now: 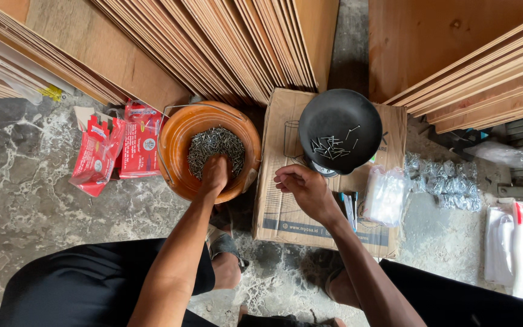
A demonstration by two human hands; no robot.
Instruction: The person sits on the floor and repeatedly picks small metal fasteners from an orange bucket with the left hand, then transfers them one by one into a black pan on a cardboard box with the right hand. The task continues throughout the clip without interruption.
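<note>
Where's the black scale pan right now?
In the head view, the black scale pan sits right of centre on the cardboard box, beside the orange bucket, just beyond the right hand.

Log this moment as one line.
left hand: in nails, orange bucket | right hand: curled above box, near black pan holding few nails

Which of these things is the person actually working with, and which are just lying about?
In use: left hand in orange bucket of nails; right hand by black scale pan; cardboard box.

Lying about: red packets, plastic bags, filled nail bags, wood sheets.
</note>
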